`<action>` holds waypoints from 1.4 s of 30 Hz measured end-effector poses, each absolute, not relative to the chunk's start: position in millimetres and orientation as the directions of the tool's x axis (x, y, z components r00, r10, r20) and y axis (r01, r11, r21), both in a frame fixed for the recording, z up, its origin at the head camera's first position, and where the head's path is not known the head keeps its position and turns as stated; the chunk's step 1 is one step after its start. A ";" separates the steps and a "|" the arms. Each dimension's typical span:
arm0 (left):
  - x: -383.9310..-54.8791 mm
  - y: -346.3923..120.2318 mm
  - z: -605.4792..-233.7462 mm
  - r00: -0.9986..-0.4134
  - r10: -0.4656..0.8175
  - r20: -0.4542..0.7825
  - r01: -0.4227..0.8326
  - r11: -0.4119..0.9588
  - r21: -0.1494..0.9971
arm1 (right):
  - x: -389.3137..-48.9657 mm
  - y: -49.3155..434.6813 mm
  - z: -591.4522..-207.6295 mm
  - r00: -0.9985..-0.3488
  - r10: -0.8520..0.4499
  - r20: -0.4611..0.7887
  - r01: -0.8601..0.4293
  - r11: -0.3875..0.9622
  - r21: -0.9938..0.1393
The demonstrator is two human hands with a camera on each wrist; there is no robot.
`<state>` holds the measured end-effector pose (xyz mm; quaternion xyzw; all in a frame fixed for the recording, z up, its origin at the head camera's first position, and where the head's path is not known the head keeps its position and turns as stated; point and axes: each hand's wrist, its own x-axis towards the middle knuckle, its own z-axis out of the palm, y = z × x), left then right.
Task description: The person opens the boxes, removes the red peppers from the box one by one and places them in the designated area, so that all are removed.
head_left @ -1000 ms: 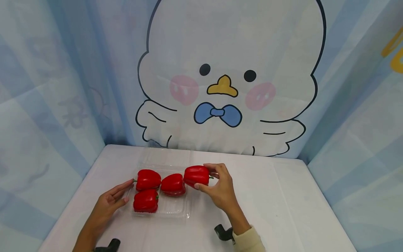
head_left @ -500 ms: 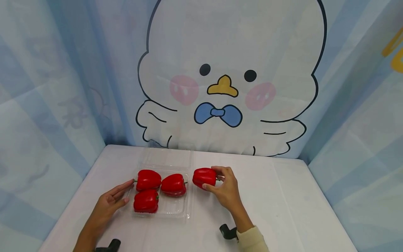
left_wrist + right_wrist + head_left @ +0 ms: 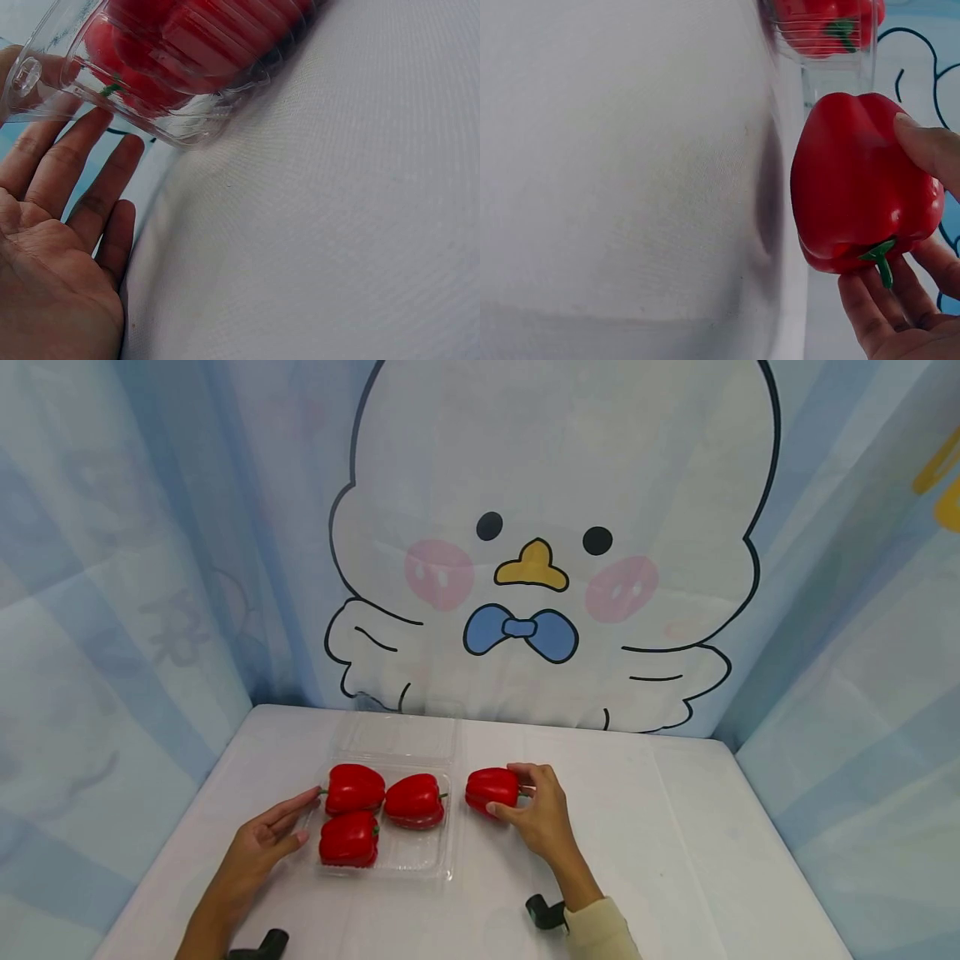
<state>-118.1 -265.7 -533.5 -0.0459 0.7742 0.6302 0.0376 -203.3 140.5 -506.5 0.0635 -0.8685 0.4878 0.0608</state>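
My right hand (image 3: 542, 810) grips a red bell pepper (image 3: 492, 791), to the right of a clear plastic clamshell container (image 3: 412, 858). In the right wrist view the thumb lies on one side of this pepper and the fingers on the other, its green stem toward the palm. Three more red bell peppers sit in the container: one at the back left (image 3: 355, 788), one at the front left (image 3: 348, 840) and one on the right (image 3: 414, 801). My left hand (image 3: 262, 843) touches the container's left rim (image 3: 176, 139) with fingers nearly straight.
The container's clear lid (image 3: 397, 735) lies folded back toward the rear edge of the white table (image 3: 637, 860). A cartoon-printed curtain (image 3: 525, 677) stands behind, with curtains at both sides. Dark camera mounts show at the left wrist (image 3: 261, 946) and right wrist (image 3: 545, 912).
My right hand has carried its pepper right and toward me, out from beside the right-hand pepper in the container and past the rim. My left hand has stayed in place.
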 end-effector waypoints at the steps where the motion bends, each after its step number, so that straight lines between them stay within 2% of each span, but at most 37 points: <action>1: -118.0 -265.7 -533.4 -0.993 -0.024 -0.118 -0.120 0.203 0.972 | -203.6 140.5 -507.0 -0.985 -0.051 0.167 -0.169 0.520 -0.837; 15: -118.9 -267.8 -536.1 -0.996 -0.011 -0.086 -0.087 0.216 0.973 | -206.6 140.1 -513.2 -0.988 -0.056 0.147 -0.153 0.572 -0.806; 29: -118.9 -267.5 -532.8 -0.992 -0.014 -0.124 -0.124 0.215 0.969 | -203.3 135.9 -509.9 -0.986 -0.090 0.138 -0.165 0.604 -0.780; 42: -119.5 -268.0 -534.4 -0.991 -0.018 -0.130 -0.131 0.202 0.971 | -198.3 117.9 -490.2 -0.962 -0.092 0.256 -0.263 0.557 -0.788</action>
